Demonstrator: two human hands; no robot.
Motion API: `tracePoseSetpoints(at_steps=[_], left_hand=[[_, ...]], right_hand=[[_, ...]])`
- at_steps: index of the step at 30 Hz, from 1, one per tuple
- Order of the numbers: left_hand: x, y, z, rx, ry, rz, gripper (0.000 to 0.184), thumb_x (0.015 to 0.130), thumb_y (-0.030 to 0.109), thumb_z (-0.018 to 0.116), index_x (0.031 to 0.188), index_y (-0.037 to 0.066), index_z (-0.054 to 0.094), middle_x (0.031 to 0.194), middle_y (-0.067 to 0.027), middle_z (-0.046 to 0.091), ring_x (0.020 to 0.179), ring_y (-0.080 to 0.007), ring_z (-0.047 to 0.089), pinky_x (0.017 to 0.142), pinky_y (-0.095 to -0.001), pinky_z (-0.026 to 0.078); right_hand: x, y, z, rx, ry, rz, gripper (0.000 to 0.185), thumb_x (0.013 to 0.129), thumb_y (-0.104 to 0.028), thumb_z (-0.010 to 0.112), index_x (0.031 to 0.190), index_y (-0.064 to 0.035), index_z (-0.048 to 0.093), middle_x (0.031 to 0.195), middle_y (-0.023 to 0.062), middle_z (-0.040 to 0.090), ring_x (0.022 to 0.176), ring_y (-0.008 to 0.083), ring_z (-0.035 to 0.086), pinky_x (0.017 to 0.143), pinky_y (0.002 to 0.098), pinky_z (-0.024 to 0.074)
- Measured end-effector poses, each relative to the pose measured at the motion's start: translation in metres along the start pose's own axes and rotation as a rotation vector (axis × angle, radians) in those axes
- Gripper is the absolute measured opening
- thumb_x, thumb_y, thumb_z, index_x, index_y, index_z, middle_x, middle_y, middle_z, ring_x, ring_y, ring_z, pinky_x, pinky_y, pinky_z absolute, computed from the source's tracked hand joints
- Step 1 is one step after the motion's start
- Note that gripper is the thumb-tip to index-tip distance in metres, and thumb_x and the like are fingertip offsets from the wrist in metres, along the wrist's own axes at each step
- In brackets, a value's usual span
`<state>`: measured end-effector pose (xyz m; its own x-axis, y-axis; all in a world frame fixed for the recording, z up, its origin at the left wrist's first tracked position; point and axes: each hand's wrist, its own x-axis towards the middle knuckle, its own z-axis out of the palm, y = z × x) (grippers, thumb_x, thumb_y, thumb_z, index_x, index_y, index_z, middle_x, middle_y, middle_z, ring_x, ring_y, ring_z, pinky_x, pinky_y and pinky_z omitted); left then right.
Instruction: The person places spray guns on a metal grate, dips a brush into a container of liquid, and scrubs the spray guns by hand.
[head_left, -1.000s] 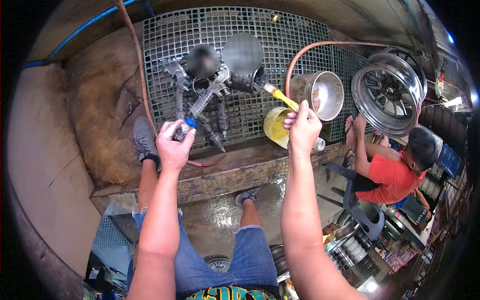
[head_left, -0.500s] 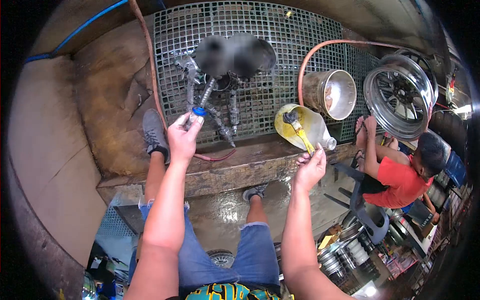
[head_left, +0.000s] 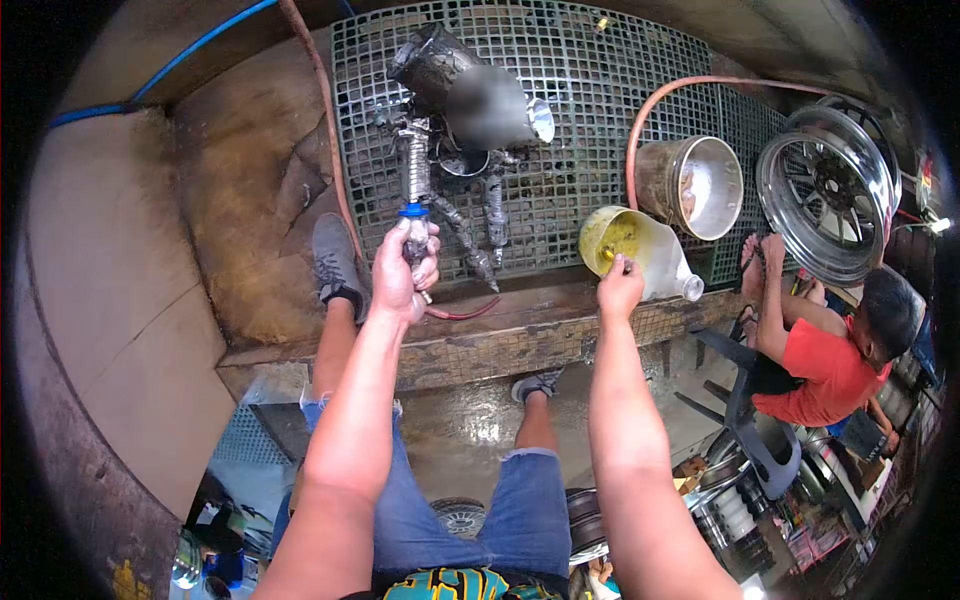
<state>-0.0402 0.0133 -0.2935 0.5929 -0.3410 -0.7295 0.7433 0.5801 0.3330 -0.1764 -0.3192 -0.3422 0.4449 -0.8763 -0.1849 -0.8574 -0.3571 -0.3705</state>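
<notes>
"Down went the brush [head_left: 609,253]! It was over the cut jug [head_left: 660,262] a moment ago, and now it reaches inside."
"Can you see all of it?"
"Just a bit of yellow. The right hand [head_left: 621,287] looks pinched on it, by the jug's big mouth."
"And the other hand?"
"The left hand [head_left: 405,265] is wrapped around the end of the springy metal part [head_left: 415,165], under its blue ring [head_left: 413,210]. Half a second ago, fingertips held it."
"Are the hands close together?"
"No, they're well apart."
"Where's the springy part?"
"Over the green mesh mat [head_left: 585,85], left of the jug. Its top is near a dark, can-shaped thing [head_left: 440,65]. I can't tell if they touch."
"What's behind the jug?"
"A bucket [head_left: 655,175], tipped on its side."
</notes>
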Motion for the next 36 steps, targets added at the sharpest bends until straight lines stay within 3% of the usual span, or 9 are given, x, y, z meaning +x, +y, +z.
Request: tracePoseSetpoints(at_steps=[5,7,8,15,19,23,25,33,36], left_hand=[[-0.001,-0.002,-0.003,0.010,0.001,-0.028,0.043,0.104,0.040,0.042,0.108,0.000,0.058,0.077,-0.0023,0.057,0.043,-0.0042,0.037,0.039,-0.0214,0.028],[-0.001,-0.001,-0.004,-0.005,-0.015,-0.050,0.043,0.104,0.040,0.042,0.107,0.000,0.058,0.076,-0.0022,0.057,0.043,-0.0043,0.037,0.039,-0.0215,0.028],[-0.001,-0.002,-0.004,0.026,-0.006,-0.066,0.043,0.104,0.041,0.041,0.107,0.001,0.057,0.075,-0.0019,0.056,0.042,-0.0041,0.036,0.039,-0.0207,0.028],[-0.001,-0.002,-0.007,0.069,-0.026,-0.079,0.044,0.105,0.041,0.040,0.106,0.000,0.056,0.073,-0.0018,0.055,0.042,-0.0039,0.035,0.038,-0.0206,0.028],[-0.002,-0.003,-0.002,0.143,0.005,-0.067,0.042,0.106,0.037,0.039,0.107,-0.001,0.056,0.074,-0.0021,0.055,0.042,-0.0040,0.036,0.038,-0.0205,0.028],[-0.001,-0.007,0.000,0.163,-0.012,-0.072,0.040,0.106,0.035,0.038,0.107,-0.001,0.057,0.074,-0.0022,0.056,0.042,-0.0040,0.036,0.039,-0.0207,0.028],[-0.001,-0.007,0.001,0.187,-0.013,-0.058,0.040,0.106,0.035,0.039,0.107,0.000,0.058,0.074,-0.0022,0.056,0.042,-0.0041,0.036,0.039,-0.0209,0.027],[-0.002,-0.002,0.002,0.280,-0.008,-0.055,0.039,0.106,0.035,0.040,0.105,0.001,0.061,0.071,-0.0015,0.056,0.043,-0.0046,0.036,0.039,-0.0218,0.026],[-0.002,0.000,0.000,0.225,-0.006,-0.040,0.040,0.106,0.035,0.040,0.105,0.001,0.060,0.072,-0.0017,0.056,0.043,-0.0046,0.036,0.039,-0.0215,0.026]], right_hand=[[0.006,0.001,-0.001,0.223,-0.054,0.151,0.039,0.101,-0.034,0.060,0.110,0.0037,0.068,0.084,0.0155,0.070,0.065,0.0205,0.064,0.060,0.0369,0.0522],[-0.009,-0.013,-0.022,0.611,-0.062,0.368,0.037,0.105,-0.034,0.055,0.113,0.0013,0.065,0.085,0.0071,0.067,0.066,0.0122,0.061,0.056,0.0272,0.0500],[-0.019,-0.029,-0.040,0.590,-0.057,0.367,0.036,0.105,-0.033,0.053,0.119,-0.0010,0.061,0.087,0.0068,0.067,0.068,0.0111,0.062,0.055,0.0240,0.0500],[-0.048,-0.094,-0.111,0.727,-0.052,0.059,0.033,0.107,-0.028,0.052,0.120,0.0005,0.062,0.083,0.0063,0.066,0.065,0.0089,0.059,0.060,0.0219,0.0508],[-0.061,-0.158,-0.104,0.754,-0.295,-0.286,0.029,0.106,-0.019,0.054,0.123,0.0012,0.063,0.089,0.0069,0.068,0.072,0.0081,0.060,0.066,0.0217,0.0510],[-0.080,-0.210,-0.077,0.833,-0.476,-0.430,0.024,0.101,-0.011,0.060,0.120,0.0019,0.067,0.093,0.0083,0.070,0.081,0.0120,0.065,0.074,0.0255,0.0533],[-0.080,-0.222,-0.055,0.706,-0.396,-0.607,0.021,0.097,-0.010,0.065,0.114,0.0011,0.069,0.097,0.0125,0.072,0.086,0.0176,0.069,0.078,0.0291,0.0544],[-0.084,-0.244,-0.028,0.642,-0.513,-0.540,0.021,0.093,-0.008,0.068,0.113,-0.0009,0.070,0.099,0.0165,0.073,0.088,0.0232,0.071,0.078,0.0325,0.0546],[-0.092,-0.232,-0.036,0.467,-0.439,-0.814,0.022,0.095,-0.010,0.067,0.115,-0.0020,0.069,0.098,0.0140,0.073,0.081,0.0188,0.072,0.073,0.0311,0.0559]])
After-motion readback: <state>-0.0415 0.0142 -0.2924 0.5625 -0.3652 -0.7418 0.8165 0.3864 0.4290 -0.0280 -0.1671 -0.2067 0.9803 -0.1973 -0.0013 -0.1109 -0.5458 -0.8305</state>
